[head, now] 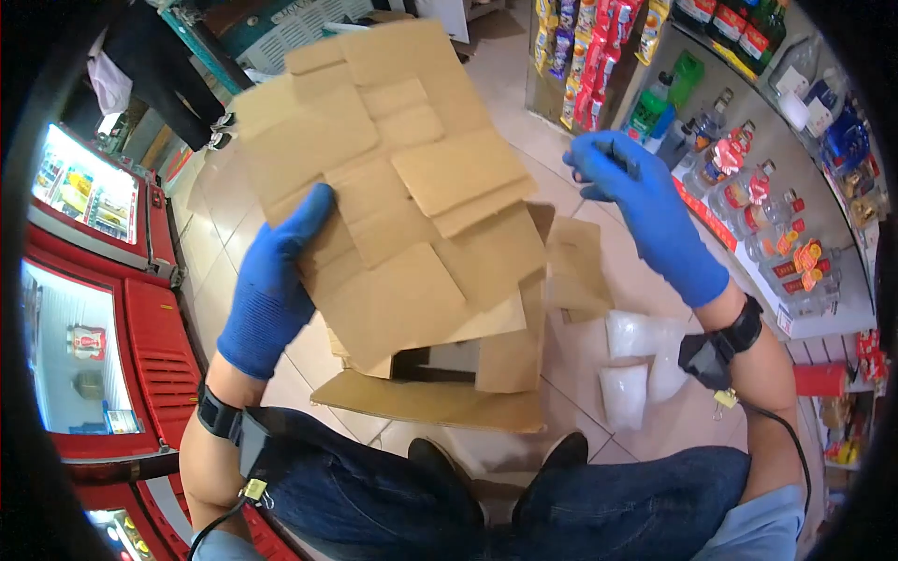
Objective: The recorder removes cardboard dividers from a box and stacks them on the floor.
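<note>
My left hand point(273, 287), in a blue glove, grips the left edge of a layered, folded brown cardboard piece point(393, 210), thumb on top. The fingers beneath are hidden. Creases and overlapping flaps cover its upper face. To its right my gloved right hand point(621, 175) is raised with loosely bent fingers; I see nothing in it. Below the held piece, an open cardboard box point(508, 361) stands on the floor in front of my shoes, its near flap point(428, 403) folded outward. The held cardboard hides much of this box.
White plastic-wrapped packs point(624, 396) lie on the tiled floor point(295, 368) beside another cardboard flap point(579, 266). Red glass-door coolers point(158, 336) line the left. Bottle shelves point(835, 319) and hanging snack packets point(586, 63) stand right. A person point(168, 70) is at upper left.
</note>
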